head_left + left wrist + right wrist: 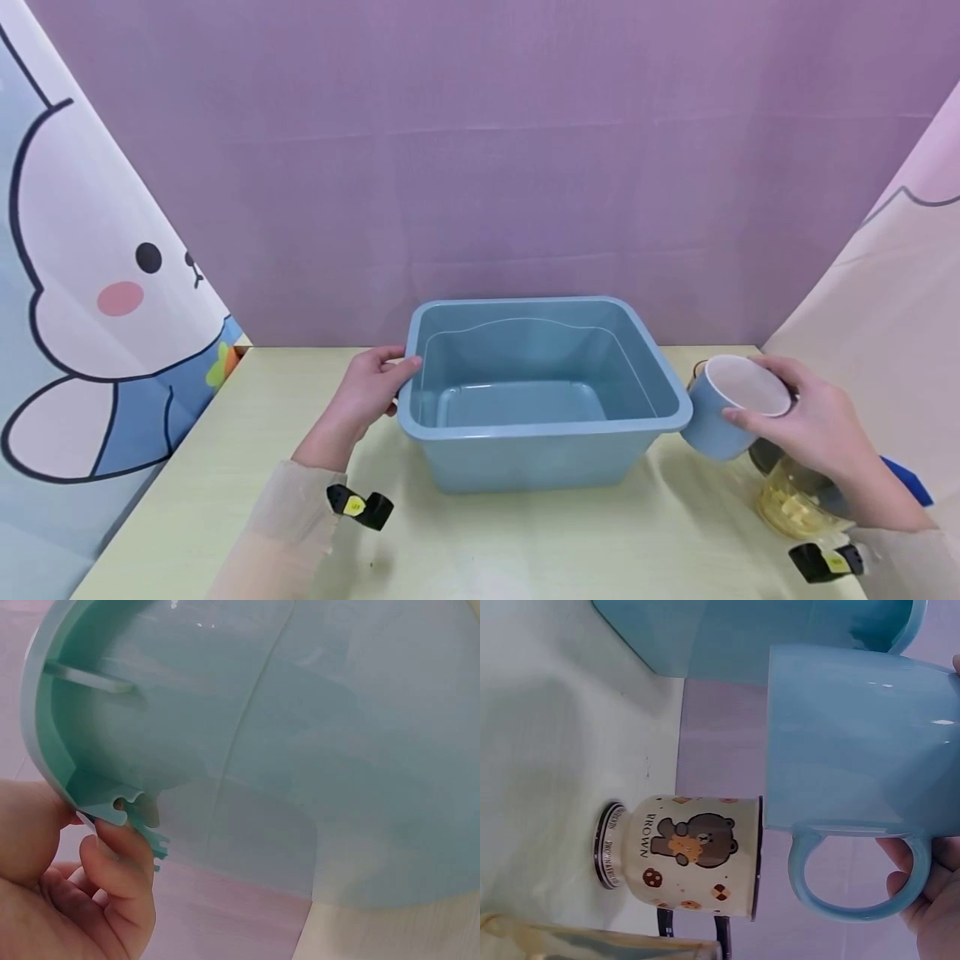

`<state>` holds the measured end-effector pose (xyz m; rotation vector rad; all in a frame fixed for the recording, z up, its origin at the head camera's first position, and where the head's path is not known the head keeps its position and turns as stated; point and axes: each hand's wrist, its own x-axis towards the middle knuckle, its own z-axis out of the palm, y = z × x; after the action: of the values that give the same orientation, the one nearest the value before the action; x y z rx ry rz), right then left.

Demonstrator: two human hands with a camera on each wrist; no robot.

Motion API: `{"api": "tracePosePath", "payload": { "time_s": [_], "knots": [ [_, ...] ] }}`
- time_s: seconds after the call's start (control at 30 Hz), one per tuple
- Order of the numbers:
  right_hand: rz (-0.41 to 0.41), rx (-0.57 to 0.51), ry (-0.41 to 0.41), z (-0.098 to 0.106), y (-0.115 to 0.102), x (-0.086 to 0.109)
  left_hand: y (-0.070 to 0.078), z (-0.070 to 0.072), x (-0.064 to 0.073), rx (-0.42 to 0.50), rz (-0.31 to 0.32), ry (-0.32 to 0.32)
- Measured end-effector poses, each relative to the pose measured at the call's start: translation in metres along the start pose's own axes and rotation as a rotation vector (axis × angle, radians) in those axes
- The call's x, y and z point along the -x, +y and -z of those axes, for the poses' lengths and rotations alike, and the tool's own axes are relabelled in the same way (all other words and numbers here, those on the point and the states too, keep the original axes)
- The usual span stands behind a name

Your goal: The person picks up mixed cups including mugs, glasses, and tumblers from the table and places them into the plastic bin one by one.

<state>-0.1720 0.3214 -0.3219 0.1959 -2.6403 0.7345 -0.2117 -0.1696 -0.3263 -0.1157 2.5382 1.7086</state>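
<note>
Fingers and thumb of the left hand [369, 387] pinch the rim of a blue basin [525, 462] at its nine o'clock side, the thumb lying over the edge and the other fingers curled below it. The basin sits on the pale table [442, 558]. Just beyond the basin's three o'clock end, the right hand [813, 425] grips a blue mug [712, 425] near its top, thumb on the near side and fingers on the far side. The mug is lifted off the tabletop, its mouth upward; whether it touches the basin I cannot tell.

At about five o'clock from the mug, partly hidden by the right hand and forearm, stands a clear container [795, 512] with yellow pieces in it. A cream mug [705, 855] printed with a bear stands at eight o'clock from the blue mug in the right wrist view. Purple cloth [525, 167] hangs at twelve o'clock, behind the table.
</note>
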Motion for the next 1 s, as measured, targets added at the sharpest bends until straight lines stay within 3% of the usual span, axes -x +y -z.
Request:
{"api": "tracePosePath", "payload": {
  "time_s": [0.37,1.0],
  "knots": [
    [0.041,0.005,0.063,0.004,-0.006,-0.005,-0.002,-0.001,-0.001,0.009,0.002,0.010],
    [0.027,0.011,0.035,0.014,-0.019,-0.013,-0.001,0.000,0.000,0.020,0.011,0.003]
  ]
}}
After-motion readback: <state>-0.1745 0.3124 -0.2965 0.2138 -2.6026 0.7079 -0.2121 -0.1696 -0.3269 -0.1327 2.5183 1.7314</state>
